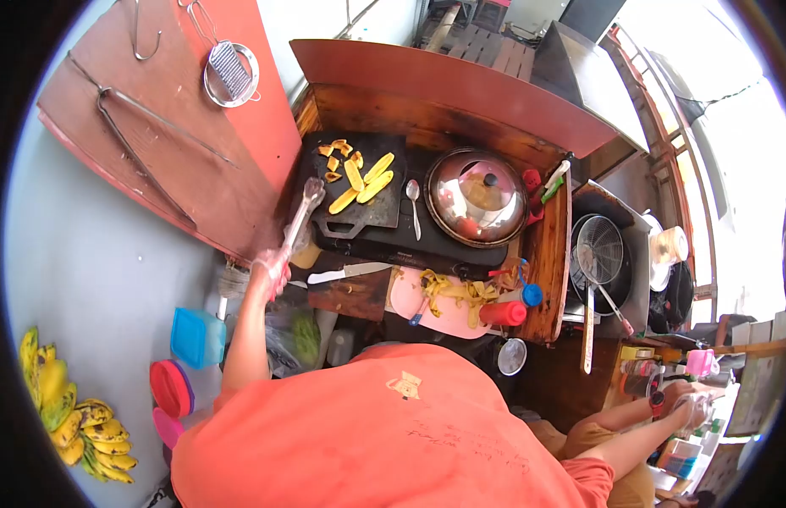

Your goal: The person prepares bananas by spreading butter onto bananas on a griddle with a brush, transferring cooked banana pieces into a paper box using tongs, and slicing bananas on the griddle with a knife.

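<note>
My left hand [272, 273], in a clear plastic glove, grips metal tongs [304, 207] whose tips rest near the left edge of a black griddle [384, 212]. Halved yellow bananas [376, 182] lie on the griddle, with several browned banana pieces [333, 162] behind them. My right hand [697, 412] reaches far out to the right by a cluttered shelf, also in clear plastic; its fingers are too small and blurred to make out. Beside it is another person's hand [682, 391], with a red watch on the wrist.
A spoon [413, 207] and a domed lid [477, 195] sit right of the griddle. In front lie a knife [350, 273] and a pink cutting board [405, 292] with banana peels [460, 292] and a red bottle [503, 314]. Banana bunches [79, 427] are at lower left.
</note>
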Motion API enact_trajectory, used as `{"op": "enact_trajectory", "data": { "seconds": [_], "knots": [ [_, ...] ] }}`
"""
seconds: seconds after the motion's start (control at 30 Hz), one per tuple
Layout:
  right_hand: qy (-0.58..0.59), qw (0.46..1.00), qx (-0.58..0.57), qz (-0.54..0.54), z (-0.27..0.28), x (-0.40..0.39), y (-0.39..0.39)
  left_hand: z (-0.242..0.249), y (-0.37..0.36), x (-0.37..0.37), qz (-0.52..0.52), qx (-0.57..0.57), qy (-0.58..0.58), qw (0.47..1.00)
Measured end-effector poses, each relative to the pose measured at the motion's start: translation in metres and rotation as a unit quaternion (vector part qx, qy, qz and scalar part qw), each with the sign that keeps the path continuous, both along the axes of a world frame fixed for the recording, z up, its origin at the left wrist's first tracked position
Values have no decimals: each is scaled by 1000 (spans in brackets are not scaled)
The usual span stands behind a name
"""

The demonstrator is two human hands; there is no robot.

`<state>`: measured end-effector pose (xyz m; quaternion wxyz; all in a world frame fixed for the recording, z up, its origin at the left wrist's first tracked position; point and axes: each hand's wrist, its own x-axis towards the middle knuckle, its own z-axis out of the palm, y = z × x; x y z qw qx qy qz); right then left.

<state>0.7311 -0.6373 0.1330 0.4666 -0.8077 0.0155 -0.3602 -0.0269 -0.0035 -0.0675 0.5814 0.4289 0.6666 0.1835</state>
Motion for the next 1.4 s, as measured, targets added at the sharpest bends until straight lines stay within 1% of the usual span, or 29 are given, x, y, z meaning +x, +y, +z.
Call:
{"op": "enact_trajectory", "data": {
  "seconds": [0.03, 0.07, 0.1, 0.17, 0.2, 0.27, 0.3, 0.37, 0.4, 0.43, 0.5, 0.53, 0.6, 0.63, 0.7, 0.77, 0.8, 0.87, 1.0, 1.07, 1.2, 1.3, 1.37, 1.4],
  "knots": [
    [-1, 1000, 1, 3, 2, 1, 4, 0, -5, 1, 9, -48, -1, 999],
    [-5, 1000, 0, 7, 3, 4, 9, -3, -10, 1, 5, -36, -63, 997],
    [-8, 1000, 0, 12, 5, 6, 13, -4, -7, 6, 4, -38, -61, 997],
    [-11, 1000, -1, 21, 8, 8, 22, -7, 8, 26, -14, -10, -136, 991],
    [-13, 1000, 0, 24, 9, 9, 27, -12, 18, 36, -14, -11, -134, 991],
    [-15, 999, -1, 28, 12, 9, 33, -21, 37, 51, -4, 48, -99, 994],
    [-19, 999, 1, 29, 13, 8, 35, -20, 41, 51, -4, 47, -100, 994],
    [-23, 999, 0, 33, 18, 7, 40, -15, 46, 47, -34, 52, -38, 997],
    [-24, 999, 2, 33, 20, 6, 41, -10, 42, 44, -32, 84, -3, 996],
    [-22, 999, 2, 37, 22, 9, 40, -5, 38, 40, -31, 85, -4, 996],
    [-24, 999, 3, 35, 23, 6, 40, 2, 33, 30, 24, 127, 18, 991],
    [-27, 999, 3, 37, 23, 6, 42, -9, 41, 24, 50, 118, 7, 992],
    [-28, 999, 2, 37, 24, 4, 44, -40, 63, 11, 56, 112, 0, 992],
    [-30, 999, 5, 38, 25, 4, 43, -45, 72, 11, 61, 108, -8, 992],
    [-33, 999, 4, 36, 27, 0, 42, -54, 90, 15, 56, 114, -29, 992],
    [-37, 999, 6, 37, 31, -3, 41, -62, 105, 18, 15, 124, -65, 990],
    [-39, 999, 5, 37, 32, -4, 41, -56, 108, 21, 13, 124, -66, 990],
    [-42, 998, 6, 37, 34, -10, 38, -42, 113, 29, -13, 48, -34, 998],
    [-46, 998, 8, 31, 35, -22, 30, -38, 118, 36, -32, 36, -23, 999],
    [-47, 998, 7, 29, 36, -26, 27, -48, 127, 35, -17, 10, -84, 996],
    [-46, 999, 8, 25, 34, -39, 21, -41, 128, 38, -30, 14, -79, 996],
    [-47, 999, 11, 24, 32, -46, 16, -19, 114, 34, -32, 37, -50, 998],
    [-51, 998, 13, 21, 30, -52, 12, 3, 98, 28, -40, 83, 7, 996],
    [-51, 998, 12, 22, 32, -53, 11, -1, 98, 23, -112, 220, 126, 961]
  ]
}}
